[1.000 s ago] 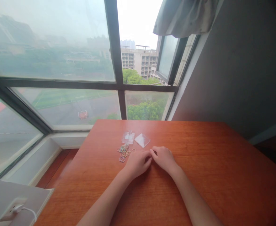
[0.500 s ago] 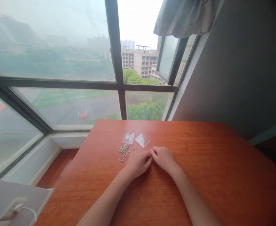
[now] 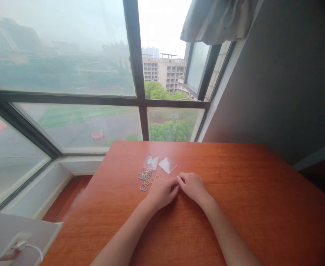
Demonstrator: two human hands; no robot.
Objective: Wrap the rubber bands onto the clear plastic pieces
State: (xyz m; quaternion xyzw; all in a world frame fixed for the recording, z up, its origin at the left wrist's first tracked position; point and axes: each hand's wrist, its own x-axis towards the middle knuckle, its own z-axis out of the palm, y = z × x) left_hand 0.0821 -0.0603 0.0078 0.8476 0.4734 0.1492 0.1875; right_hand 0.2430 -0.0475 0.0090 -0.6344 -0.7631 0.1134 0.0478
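The left hand and the right hand rest on the wooden table, just to the right of the pile of small metal rings. Their fingers are curled narrow and their fingertips meet. Whatever sits between those tips is too small to make out, so it cannot be told whether either hand pinches a ring or is merely closed against the other.

The pile of rings lies loose and flat on the table, near the left hand but not touching it. A few rings have strayed from the pile's near and right edges. Just beyond the pile, toward the window, lies a clear plastic holder with something small fixed at its top. A 2nd clear plastic square lies beyond and to the right of the pile, turned corner-on and apart from the 1st.

The work in hand looks like fine fingertip handling of one small part, done low over the table with both wrists down. Any further handling of such rings would call for a firm pinch and small, careful motions, since they are thin, slippery and apt to roll or scatter on the smooth wood.

Well to the near left of the pile, off the table, a white cable is plugged into a wall socket.
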